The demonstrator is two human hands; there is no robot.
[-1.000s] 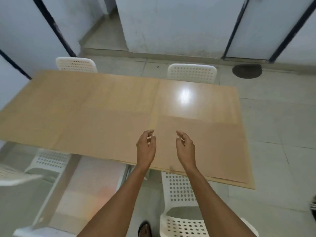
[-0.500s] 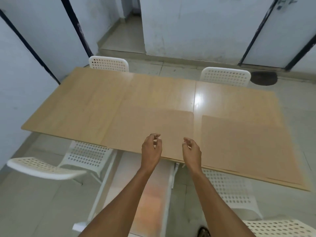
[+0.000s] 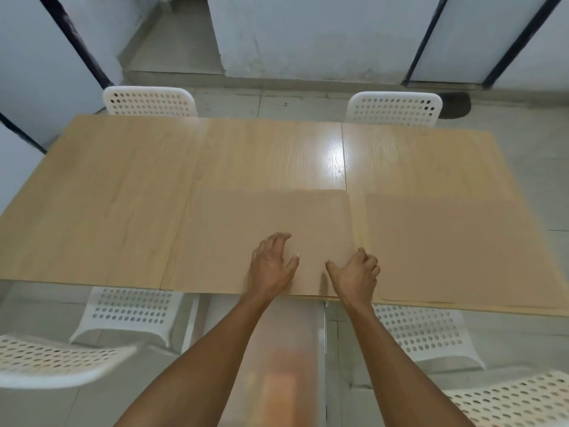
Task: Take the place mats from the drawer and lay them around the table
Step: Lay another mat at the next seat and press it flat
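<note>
- A long rectangular table (image 3: 123,186) with a pale wood-grain top is seen from above, its near edge running across the lower middle of the view.
- Two flat tan place mats with rounded corners are laid side by side along that near edge: the middle mat (image 3: 246,217) and the right-hand mat (image 3: 446,241), with a narrow strip of table top between them.
- The left hand (image 3: 271,266) is rested palm down on the middle mat near its front edge, its fingers (image 3: 278,240) slightly spread and bent.
- The right hand (image 3: 355,277) is placed at the middle mat's near right corner, thumb stretched leftward on the mat and the other fingers curled; whether the edge is pinched cannot be told.
- White perforated plastic chairs (image 3: 394,107) are set around the table.
</note>
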